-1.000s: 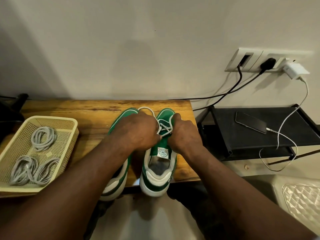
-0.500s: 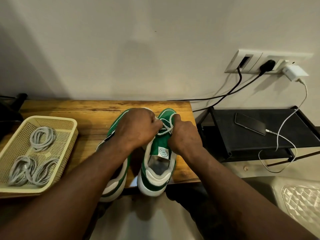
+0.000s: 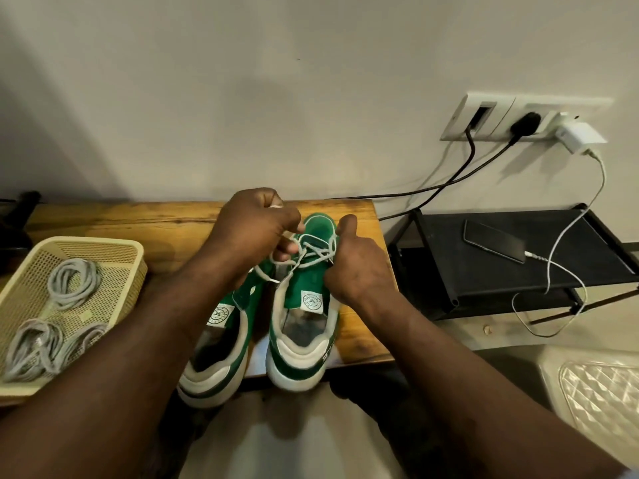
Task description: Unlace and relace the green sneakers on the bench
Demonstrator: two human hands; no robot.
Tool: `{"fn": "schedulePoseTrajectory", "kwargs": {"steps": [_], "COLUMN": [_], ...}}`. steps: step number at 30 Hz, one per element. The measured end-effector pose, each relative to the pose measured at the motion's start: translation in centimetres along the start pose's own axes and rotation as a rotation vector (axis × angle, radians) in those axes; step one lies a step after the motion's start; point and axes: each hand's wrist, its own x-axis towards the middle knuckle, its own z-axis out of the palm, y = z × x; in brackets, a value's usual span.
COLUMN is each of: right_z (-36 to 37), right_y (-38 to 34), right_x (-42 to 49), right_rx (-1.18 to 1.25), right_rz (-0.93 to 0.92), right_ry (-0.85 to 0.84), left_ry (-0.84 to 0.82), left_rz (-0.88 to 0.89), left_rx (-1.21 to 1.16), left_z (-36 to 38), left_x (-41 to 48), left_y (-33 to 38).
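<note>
Under the left hand [image 3: 252, 233] gripping lace [image 3: 313, 254], the left sneaker [image 3: 221, 344] half hides.

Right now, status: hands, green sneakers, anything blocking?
Left hand grips white shoelace. Right hand holds same lace over right-side green-and-white sneaker. Beige perforated basket stands apart, left.

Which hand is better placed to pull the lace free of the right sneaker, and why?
Left. The left hand grips the white lace, raised above the right sneaker; the right hand sits at its side, seemingly steadying it.
</note>
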Motion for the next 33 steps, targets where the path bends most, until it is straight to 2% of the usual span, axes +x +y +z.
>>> {"fn": "schedulePoseTrajectory", "kwargs": {"steps": [2,4,8,12,16,17,19,20,21,22,23,26,27,33], "right_z": [0.0,-0.1,-0.1,0.0,0.2,0.3,0.2,0.2,0.1,0.0,0.0,0.0,0.0,-0.9], "right_y": [0.1,0.0,-0.1,-0.3,-0.2,-0.2,-0.2,-0.2,-0.2,-0.2,-0.3,-0.9,-1.0,-1.3], "right_x": [0.0,0.1,0.2,0.1,0.2,0.2,0.3,0.3,0.3,0.3,0.3,0.1,0.1,-0.3], "right_rx": [0.018,0.02,0.003,-0.021,-0.033,-0.033,-0.036,-0.044,-0.052,-0.047,-0.032,-0.009,-0.014,-0.084], "right_rz": [0.005,0.016,0.054,0.079,0.071,0.062,0.056,0.057,0.056,0.057,0.056,0.035,0.031,0.001], "right_ry": [-0.001,-0.02,-0.051,-0.047,-0.029,-0.025,-0.027,-0.03,-0.034,-0.04,-0.045,-0.052,-0.05,-0.045], "left_ry": [0.036,-0.01,-0.258,-0.368,-0.362,-0.319,-0.201,-0.173,-0.166,-0.161,-0.142,-0.11,-0.108,-0.211], "left_rz": [0.099,0.153,0.024,0.016,0.054,0.094,0.05,0.027,0.019,0.008,0.004,0.035,0.06,0.091], "left_rx": [0.391,0.724,1.077,1.194,1.018,0.833,0.206,-0.036,-0.149,-0.144,-0.011,0.747,0.875,1.062], "left_z": [-0.3,-0.5,0.1,0.2,-0.8,-1.3,-2.5,-3.1,-3.4,-3.5,-3.5,-3.2,-3.1,-0.7], "left_x": [0.5,0.6,0.5,0.1,-0.1,-0.3,-0.7,-0.9,-0.8,-0.8,-0.5,0.4,0.7,0.9], "left_y": [-0.7,-1.2,-1.4,-0.3,1.4,2.1,3.0,3.3,3.1,2.8,2.2,0.4,-0.3,-2.4]}}
